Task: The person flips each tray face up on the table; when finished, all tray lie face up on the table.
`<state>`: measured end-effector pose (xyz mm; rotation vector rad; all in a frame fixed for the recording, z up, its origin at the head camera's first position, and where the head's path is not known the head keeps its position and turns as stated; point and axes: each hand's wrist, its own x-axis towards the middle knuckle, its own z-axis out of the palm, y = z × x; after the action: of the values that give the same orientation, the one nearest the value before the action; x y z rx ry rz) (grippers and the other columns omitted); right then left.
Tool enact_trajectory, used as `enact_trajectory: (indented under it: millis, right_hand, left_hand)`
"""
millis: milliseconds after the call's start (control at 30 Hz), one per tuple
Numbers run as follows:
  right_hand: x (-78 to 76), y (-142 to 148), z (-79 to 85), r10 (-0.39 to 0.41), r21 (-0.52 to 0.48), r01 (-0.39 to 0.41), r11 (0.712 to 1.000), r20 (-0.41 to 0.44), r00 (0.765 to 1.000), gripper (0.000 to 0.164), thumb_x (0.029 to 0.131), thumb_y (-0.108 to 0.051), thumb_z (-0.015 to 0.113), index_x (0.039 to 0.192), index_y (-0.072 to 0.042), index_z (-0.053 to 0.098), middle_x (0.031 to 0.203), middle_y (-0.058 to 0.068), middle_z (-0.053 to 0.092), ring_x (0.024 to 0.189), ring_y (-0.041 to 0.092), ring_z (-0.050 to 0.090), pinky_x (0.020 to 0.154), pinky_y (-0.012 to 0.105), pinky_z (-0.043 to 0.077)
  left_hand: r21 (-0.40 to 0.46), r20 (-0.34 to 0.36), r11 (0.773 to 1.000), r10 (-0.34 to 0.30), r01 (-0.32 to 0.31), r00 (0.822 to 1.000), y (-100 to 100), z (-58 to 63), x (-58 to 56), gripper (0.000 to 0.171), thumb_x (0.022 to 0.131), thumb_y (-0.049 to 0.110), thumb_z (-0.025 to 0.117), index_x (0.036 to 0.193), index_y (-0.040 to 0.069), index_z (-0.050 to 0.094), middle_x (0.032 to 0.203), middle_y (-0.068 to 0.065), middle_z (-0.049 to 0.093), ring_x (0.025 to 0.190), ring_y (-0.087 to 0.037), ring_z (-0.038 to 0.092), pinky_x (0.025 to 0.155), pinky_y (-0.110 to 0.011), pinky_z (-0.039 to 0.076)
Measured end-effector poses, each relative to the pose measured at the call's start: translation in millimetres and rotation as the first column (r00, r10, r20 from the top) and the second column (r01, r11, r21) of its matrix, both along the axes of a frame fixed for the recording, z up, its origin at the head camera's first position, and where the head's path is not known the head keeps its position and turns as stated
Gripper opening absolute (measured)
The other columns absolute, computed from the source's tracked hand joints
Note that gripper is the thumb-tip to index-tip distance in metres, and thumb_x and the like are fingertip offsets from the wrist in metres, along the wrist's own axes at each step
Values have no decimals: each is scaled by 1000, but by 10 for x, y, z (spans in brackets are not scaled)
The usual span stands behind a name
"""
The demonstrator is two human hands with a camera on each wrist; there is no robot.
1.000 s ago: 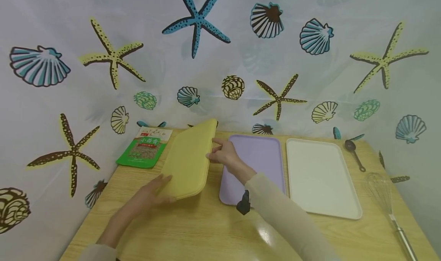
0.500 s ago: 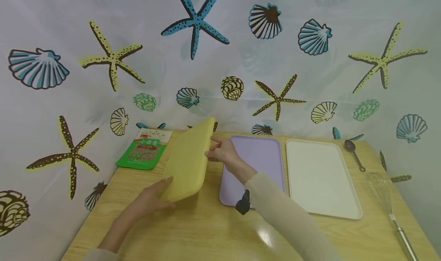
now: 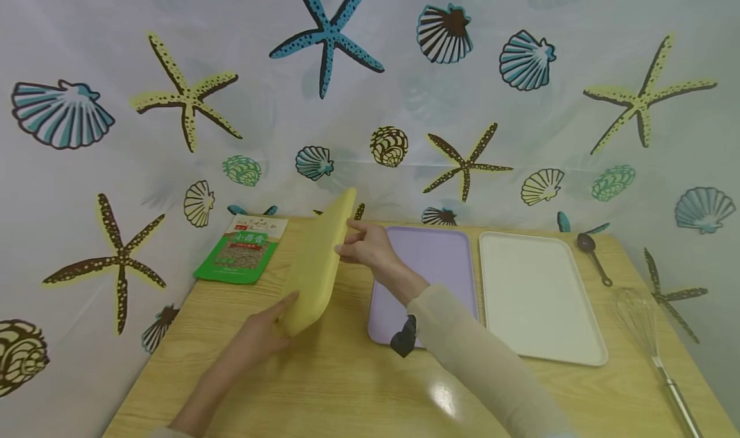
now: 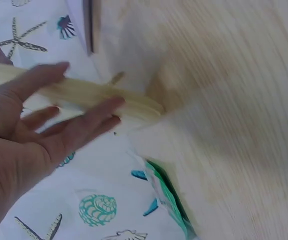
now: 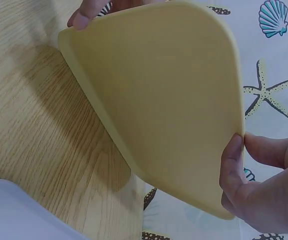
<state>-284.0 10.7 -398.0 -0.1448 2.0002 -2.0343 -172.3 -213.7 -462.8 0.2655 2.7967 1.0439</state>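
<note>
Between my two hands a yellow tray [image 3: 317, 264] is held up on its side, steeply tilted above the table. My left hand [image 3: 260, 335] grips its near lower edge, thumb on one face and fingers on the other. Along the far right edge, my right hand [image 3: 372, 252] pinches the rim between thumb and fingers. The right wrist view shows the inner face of the yellow tray [image 5: 158, 95] and its raised rim. In the left wrist view the tray [image 4: 89, 95] appears almost edge-on.
A green seed packet [image 3: 239, 252] lies at the back left. A purple tray [image 3: 433, 264], partly behind my right arm, and a white tray [image 3: 537, 297] lie flat to the right. A dark spoon [image 3: 594, 258] and a whisk [image 3: 653, 348] lie at the right edge of the wooden table [image 3: 347, 386].
The yellow tray has turned more upright, its underside narrowing from view. My right hand has shifted slightly left, and my left hand has moved a little right with its edge.
</note>
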Motion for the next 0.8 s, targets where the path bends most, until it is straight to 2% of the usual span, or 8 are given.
enact_trajectory:
  millis: [100,167,300,400,533,633,800]
  right_hand:
    - [1,-18,29,-6,-7,6,1000,-13,1000,68,82,11,67,143,2,41,93,10,53,76,16,63,80,35,57]
    - [5,-24,56,-7,-8,7,1000,-16,1000,68,82,11,67,144,2,41,93,10,53,76,16,62,79,34,58]
    - [10,-43,132,4,-1,-4,1000,-27,1000,68,83,9,67,145,-1,40,101,15,55,83,23,65,78,32,58]
    - [8,-57,183,9,3,-9,1000,-33,999,67,84,7,68,145,-2,40,109,20,55,90,30,66,80,33,57]
    - [-2,-78,233,4,-4,-4,1000,-32,999,67,84,7,68,145,-2,41,108,19,56,89,28,67,80,33,57]
    - [-12,-101,264,-1,-18,0,1000,-33,999,68,84,7,69,145,-3,41,106,17,58,86,26,68,78,32,58]
    - [-23,-124,323,7,-32,-8,999,-40,999,70,82,7,70,145,-3,41,109,19,57,89,28,67,76,31,58]
  left_hand:
    - [16,6,999,51,-51,999,62,13,9,82,75,-4,75,147,1,36,132,-34,50,109,-47,56,72,-40,55]
    - [29,14,997,67,-67,998,100,34,19,81,75,-6,73,147,1,35,135,-33,47,110,-49,55,71,-38,55]
    - [38,8,997,71,-72,997,186,124,48,82,76,-10,70,148,0,32,142,-32,40,114,-50,52,65,-33,54]
    - [45,-23,997,63,-62,998,260,217,65,86,76,-10,68,150,1,27,143,-32,38,116,-49,52,64,-31,53]
    - [74,-68,996,47,-41,997,343,327,79,90,79,-11,66,154,7,19,144,-30,39,118,-46,53,77,-41,56]
    - [88,-84,996,41,-33,996,392,396,92,93,81,-12,64,155,13,15,145,-27,40,121,-44,52,89,-51,51]
    - [116,-94,993,31,-20,995,458,506,112,101,83,-11,65,156,25,7,147,-25,38,123,-45,49,85,-50,54]
